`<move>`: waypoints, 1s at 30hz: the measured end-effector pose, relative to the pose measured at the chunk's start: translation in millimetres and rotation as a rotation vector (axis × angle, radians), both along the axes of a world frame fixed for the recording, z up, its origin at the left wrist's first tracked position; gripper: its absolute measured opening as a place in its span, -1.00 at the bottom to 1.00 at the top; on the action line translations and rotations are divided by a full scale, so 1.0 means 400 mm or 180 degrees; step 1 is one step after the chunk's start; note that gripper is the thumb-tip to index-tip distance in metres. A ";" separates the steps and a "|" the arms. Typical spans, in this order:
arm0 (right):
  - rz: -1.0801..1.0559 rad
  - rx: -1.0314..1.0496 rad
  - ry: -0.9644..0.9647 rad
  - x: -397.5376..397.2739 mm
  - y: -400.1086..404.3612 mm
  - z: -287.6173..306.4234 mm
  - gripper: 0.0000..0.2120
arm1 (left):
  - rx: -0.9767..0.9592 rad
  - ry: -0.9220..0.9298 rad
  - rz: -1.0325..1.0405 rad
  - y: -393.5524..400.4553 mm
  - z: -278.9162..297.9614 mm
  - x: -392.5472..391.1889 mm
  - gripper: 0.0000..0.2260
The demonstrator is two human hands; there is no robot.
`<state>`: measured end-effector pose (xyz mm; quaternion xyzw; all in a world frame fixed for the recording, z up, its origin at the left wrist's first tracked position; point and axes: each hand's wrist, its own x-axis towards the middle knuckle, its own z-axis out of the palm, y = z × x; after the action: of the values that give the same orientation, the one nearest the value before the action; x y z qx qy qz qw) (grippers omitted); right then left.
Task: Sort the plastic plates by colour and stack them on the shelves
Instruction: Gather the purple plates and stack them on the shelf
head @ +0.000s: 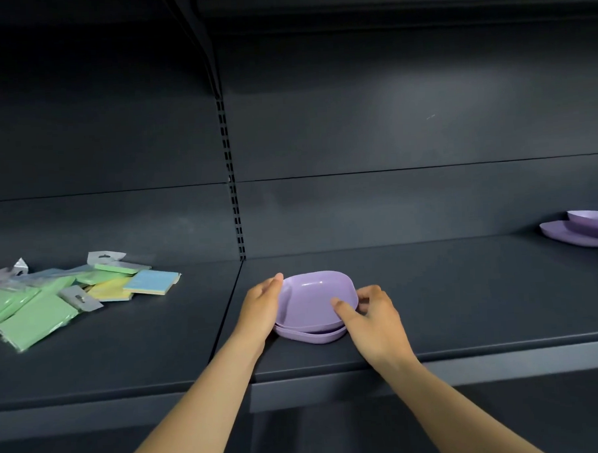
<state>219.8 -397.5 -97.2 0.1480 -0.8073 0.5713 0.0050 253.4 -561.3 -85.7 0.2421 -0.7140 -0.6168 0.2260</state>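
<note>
- Nearest to the person, both bare forearms reach over the front edge of the dark shelf (431, 306).
- On it, the left hand (261, 308) lies with straight fingers against the left side of the purple stack (315, 311), probably to steady it.
- From the other side, the right hand (373, 317) curls its thumb and fingers around the top plate's right rim, apparently to seat it evenly.
- Left of the stack, coloured packets (71, 298) lie in a loose heap.
- Far right, more purple plates (579, 233) wait, with something bluish behind; I judge the sorting is not finished.
</note>
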 end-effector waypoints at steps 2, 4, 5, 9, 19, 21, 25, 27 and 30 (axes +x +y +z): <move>-0.0055 -0.0039 -0.0050 0.001 0.001 0.002 -0.85 | 0.0035 0.0005 -0.0027 -0.001 0.002 0.002 -0.62; -0.0099 -0.0111 -0.0043 0.002 0.003 0.003 -0.87 | 0.0075 -0.0008 -0.0064 -0.003 0.004 0.000 -0.60; -0.0111 -0.0150 -0.0045 0.003 0.003 0.004 -0.86 | 0.0092 -0.0036 -0.0085 -0.005 0.005 -0.001 -0.59; -0.0125 -0.0286 -0.0033 0.004 0.002 0.004 -0.82 | 0.0187 -0.0104 -0.0189 -0.016 0.004 -0.001 -0.54; -0.0064 -0.0385 -0.0182 -0.002 0.005 0.004 -0.93 | 0.0371 0.0029 -0.0091 -0.012 0.010 0.005 -0.73; -0.0037 -0.0461 -0.0252 -0.011 0.006 0.006 -0.92 | 0.0339 0.0034 -0.0052 -0.008 0.009 0.009 -0.73; 0.0130 -0.0513 -0.0525 -0.050 -0.008 0.011 -0.89 | 0.0109 0.0010 0.0028 0.021 0.010 0.019 -0.64; 0.0208 -0.0528 -0.0576 -0.075 -0.020 0.017 -0.87 | -0.0079 0.0043 -0.0032 0.041 0.005 0.021 -0.58; 0.0233 -0.0508 -0.0547 -0.106 -0.036 0.026 -0.80 | -0.0286 -0.0122 -0.0178 0.057 -0.004 0.020 -0.47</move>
<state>177.5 -412.0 -87.0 0.1271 -0.7507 0.6441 -0.0734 261.5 -538.3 -87.4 0.2233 -0.7517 -0.5854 0.2056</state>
